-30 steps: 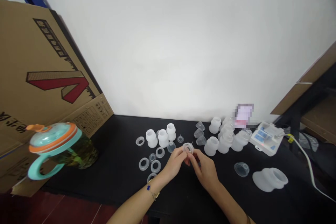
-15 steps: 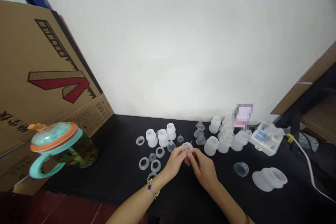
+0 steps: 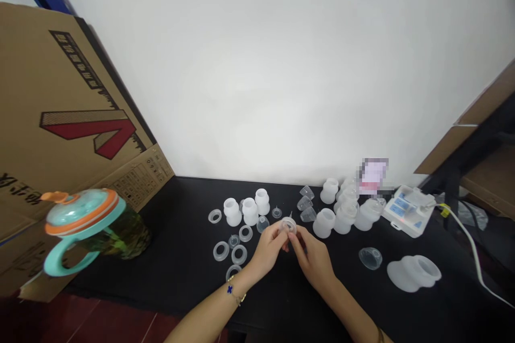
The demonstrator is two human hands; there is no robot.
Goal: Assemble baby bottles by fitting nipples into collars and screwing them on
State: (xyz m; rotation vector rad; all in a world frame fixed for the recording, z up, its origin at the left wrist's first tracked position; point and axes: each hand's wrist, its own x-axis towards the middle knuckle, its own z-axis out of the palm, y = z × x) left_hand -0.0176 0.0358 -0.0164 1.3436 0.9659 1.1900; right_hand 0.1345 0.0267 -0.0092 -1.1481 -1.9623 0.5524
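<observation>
My left hand point(image 3: 267, 251) and my right hand point(image 3: 314, 260) meet above the black table point(image 3: 181, 257), fingers pinched together on a small translucent silicone ring piece point(image 3: 288, 225). Several loose rings point(image 3: 230, 249) lie just left of my left hand. Three white silicone caps point(image 3: 247, 209) stand behind them. A small clear valve point(image 3: 276, 213) lies just beyond the held piece. More white caps point(image 3: 341, 211) and clear little cups point(image 3: 304, 203) stand to the right of my hands.
A teal and orange lidded jug point(image 3: 86, 225) stands at the left in front of a cardboard box point(image 3: 68, 112). At the right are a white device point(image 3: 408, 209) with a cable, a large white silicone part point(image 3: 414, 273) and a clear dome point(image 3: 370, 258).
None beyond small finger movement on the ring piece; both hands stay in the same place.
</observation>
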